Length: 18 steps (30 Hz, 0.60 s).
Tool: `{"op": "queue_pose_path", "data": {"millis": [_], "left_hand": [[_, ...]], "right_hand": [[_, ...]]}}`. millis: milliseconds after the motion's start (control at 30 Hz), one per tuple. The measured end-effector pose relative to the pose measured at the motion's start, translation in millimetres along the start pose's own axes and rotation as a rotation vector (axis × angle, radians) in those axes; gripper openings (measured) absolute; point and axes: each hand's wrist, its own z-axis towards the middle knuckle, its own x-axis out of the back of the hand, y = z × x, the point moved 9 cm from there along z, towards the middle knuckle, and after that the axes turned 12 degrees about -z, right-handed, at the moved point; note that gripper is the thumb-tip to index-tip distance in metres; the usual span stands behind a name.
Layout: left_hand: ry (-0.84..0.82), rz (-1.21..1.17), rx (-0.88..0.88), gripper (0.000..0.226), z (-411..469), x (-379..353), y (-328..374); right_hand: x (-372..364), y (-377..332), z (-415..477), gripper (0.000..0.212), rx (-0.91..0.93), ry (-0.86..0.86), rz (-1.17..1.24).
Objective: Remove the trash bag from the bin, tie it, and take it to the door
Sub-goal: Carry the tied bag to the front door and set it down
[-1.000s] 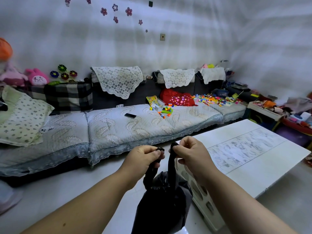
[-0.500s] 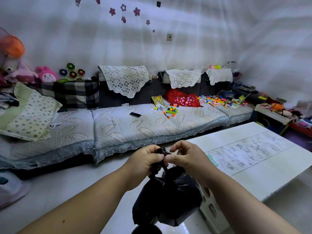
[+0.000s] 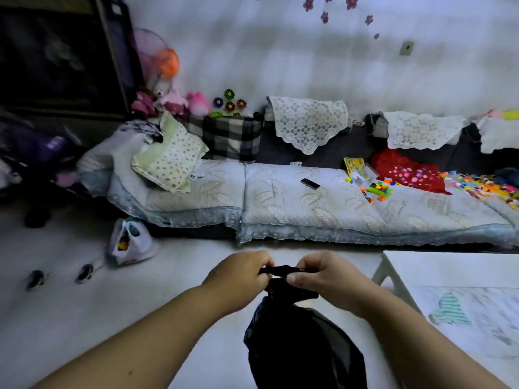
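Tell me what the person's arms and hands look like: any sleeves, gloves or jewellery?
Both forearms are bare as far as the picture shows, with no sleeve in view. The left hand and right hand wear no gloves, and no watch, bracelet or ring shows. A small dark spot sits on the left forearm. Fingernails look short and unpainted, though the picture is dim.
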Motion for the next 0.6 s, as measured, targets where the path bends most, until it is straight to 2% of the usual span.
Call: {"op": "queue_pose_path", "data": {"millis": [133, 233, 300, 433, 500, 600], "left_hand": [[0.11, 0.054, 0.09, 0.014, -34, 68, -71], [0.205, 0.061, 0.189, 0.044, -67, 128, -129], [0.295, 0.138, 0.218, 0.055, -92, 174, -163], [0.379, 0.359, 0.324, 0.055, -147, 268, -240], [0.349, 0.484, 0.375, 0.053, -173, 310, -276], [0.345, 0.576, 0.478, 0.048, -216, 375, -331]], "right_hand": [[-56, -71, 36, 0.02, 0.091, -0.085, -0.103], [-103, -132, 63, 0.019, 0.144, -0.103, -0.21], [-138, -172, 84, 0.021, 0.164, -0.114, -0.221], [-214, -256, 136, 0.017, 0.219, -0.099, -0.328], [-251, -297, 164, 0.013, 0.244, -0.098, -0.407], [-310, -361, 201, 0.021, 0.309, -0.115, -0.504]]}}
